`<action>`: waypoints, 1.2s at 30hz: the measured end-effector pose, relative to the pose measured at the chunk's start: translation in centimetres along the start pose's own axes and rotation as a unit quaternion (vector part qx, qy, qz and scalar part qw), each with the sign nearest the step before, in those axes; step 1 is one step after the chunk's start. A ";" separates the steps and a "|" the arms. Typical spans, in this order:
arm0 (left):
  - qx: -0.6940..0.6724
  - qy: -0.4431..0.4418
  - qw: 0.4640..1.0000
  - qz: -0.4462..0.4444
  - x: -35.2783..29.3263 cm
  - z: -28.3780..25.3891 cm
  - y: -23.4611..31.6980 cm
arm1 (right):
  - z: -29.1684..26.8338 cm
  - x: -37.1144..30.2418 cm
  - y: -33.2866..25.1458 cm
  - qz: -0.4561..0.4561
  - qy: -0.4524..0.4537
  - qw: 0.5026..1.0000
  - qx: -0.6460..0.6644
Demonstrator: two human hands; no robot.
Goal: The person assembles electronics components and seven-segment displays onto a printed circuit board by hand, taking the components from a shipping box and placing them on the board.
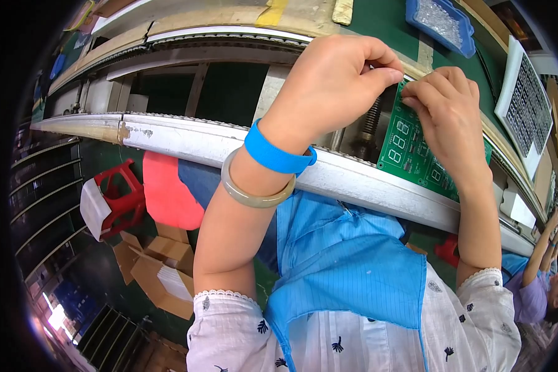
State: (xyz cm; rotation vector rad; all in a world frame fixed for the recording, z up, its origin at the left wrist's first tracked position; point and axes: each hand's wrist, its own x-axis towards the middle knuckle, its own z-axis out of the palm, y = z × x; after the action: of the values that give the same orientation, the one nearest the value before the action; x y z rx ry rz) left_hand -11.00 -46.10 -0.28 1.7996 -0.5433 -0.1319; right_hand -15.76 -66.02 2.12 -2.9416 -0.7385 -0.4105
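Note:
A green circuit board point(395, 153) with white digit-shaped markings lies across the conveyor rails in front of me. At its far left corner, my left hand point(344, 77) is closed in a pinch, thumb against forefinger. Whatever is between those fingertips is hidden or too small to name. Close beside it, my right hand point(446, 105) hangs over the board with its fingers bent and pressed together at the far edge. What it holds, if anything, does not show. The right hand and forearm cover part of the board.
Beyond the rail stands a blue tray point(471, 46) of small clear parts. A sheet with dark printed rows point(527, 102) leans at the right, near a co-worker point(533, 291). The near white rail point(186, 136) crosses before me. A red stool point(121, 198) and cardboard box point(152, 279) sit at left.

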 end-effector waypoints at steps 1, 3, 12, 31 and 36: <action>0.000 0.001 1.000 0.000 0.0 0.0 0.0 | 0.0 0.0 0.0 0.001 -0.003 1.000 -0.003; 0.006 0.002 1.000 0.000 0.0 0.0 0.0 | 0.0 0.0 -0.1 -0.002 0.002 1.000 -0.008; 0.032 -0.007 0.999 0.008 0.1 0.1 0.2 | 0.1 -0.2 0.4 0.003 0.012 0.999 0.033; 0.219 -0.076 0.966 0.112 0.4 2.4 0.7 | -1.4 -2.0 4.5 0.083 0.131 0.978 0.137; 0.236 -0.088 0.960 0.125 0.5 2.8 0.9 | -1.4 -2.3 4.8 0.091 0.138 0.977 0.135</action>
State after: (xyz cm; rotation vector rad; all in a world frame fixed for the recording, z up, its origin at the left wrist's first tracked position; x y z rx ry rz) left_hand -11.85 -48.89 -0.23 2.1722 -0.9881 0.0160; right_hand -15.78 -71.49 2.81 -2.5962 -0.4453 -0.6298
